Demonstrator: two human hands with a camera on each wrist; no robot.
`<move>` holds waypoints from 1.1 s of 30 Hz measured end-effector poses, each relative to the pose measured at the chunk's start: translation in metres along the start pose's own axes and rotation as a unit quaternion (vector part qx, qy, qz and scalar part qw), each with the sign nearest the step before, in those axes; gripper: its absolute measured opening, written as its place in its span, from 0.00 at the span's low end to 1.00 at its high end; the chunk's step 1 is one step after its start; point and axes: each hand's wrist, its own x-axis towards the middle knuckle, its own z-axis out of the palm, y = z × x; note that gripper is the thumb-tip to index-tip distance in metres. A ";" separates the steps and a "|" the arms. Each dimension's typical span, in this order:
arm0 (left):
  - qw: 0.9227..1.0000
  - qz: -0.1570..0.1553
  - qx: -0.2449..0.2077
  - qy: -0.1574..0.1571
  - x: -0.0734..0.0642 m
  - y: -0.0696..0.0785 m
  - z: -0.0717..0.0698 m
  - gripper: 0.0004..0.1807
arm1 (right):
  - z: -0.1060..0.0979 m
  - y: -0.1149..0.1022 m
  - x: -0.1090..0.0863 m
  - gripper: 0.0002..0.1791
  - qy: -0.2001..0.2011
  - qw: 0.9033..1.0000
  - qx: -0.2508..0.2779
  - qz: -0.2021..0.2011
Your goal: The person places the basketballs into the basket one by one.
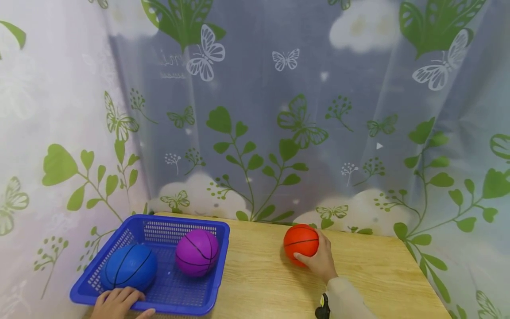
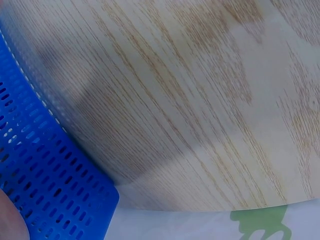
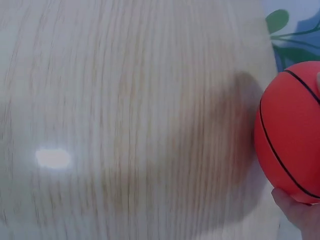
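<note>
Basketball [image 1: 298, 243], red-orange with black seams, was gripped in the right hand [image 1: 319, 261], right of the blue perforated plastic basket [image 1: 179, 306] and near the far edge of the wood-grain tabletop [image 1: 255, 279]. The head view showed thumb and fingers curved round its near and right sides; whether it touched the wood I could not tell. The right wrist view caught only part of the ball, with the thumb at its underside, plus its shadow. Only the head view showed the blue basketball [image 1: 130, 268] and purple basketball [image 1: 197, 252] inside the basket. There, the left hand [image 1: 118, 305] had its fingers bent over the near rim beside the blue ball; the left wrist view gave just a fingertip, slotted basket wall, tabletop and leaf-print curtain [image 1: 255, 75].
</note>
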 end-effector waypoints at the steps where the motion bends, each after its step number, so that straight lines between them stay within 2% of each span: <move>1: 1.000 -0.001 -0.001 -0.001 0.000 0.000 0.000 0.25 | 0.001 -0.002 0.000 0.56 0.003 1.000 0.004 -0.002; 8: 1.000 0.001 -0.002 -0.001 -0.001 -0.003 -0.001 0.24 | 0.006 -0.028 -0.002 0.56 0.011 0.999 0.045 -0.018; 14: 1.000 0.005 -0.007 -0.002 0.000 -0.003 -0.003 0.23 | 0.016 -0.068 -0.011 0.55 -0.016 0.996 0.079 -0.040; 18: 1.000 0.006 -0.009 -0.011 0.000 -0.002 -0.004 0.23 | 0.025 -0.105 -0.027 0.55 -0.042 0.991 0.109 -0.068; 23: 1.000 0.011 -0.011 0.007 0.000 -0.002 -0.002 0.22 | 0.038 -0.158 -0.053 0.55 -0.086 0.980 0.146 -0.108; 29: 0.999 0.025 -0.014 0.041 -0.001 -0.002 0.002 0.21 | 0.079 -0.174 -0.074 0.55 -0.152 0.957 0.196 -0.148; 33: 0.998 0.029 -0.014 0.046 0.000 -0.003 0.004 0.20 | 0.105 -0.180 -0.092 0.54 -0.184 0.951 0.189 -0.160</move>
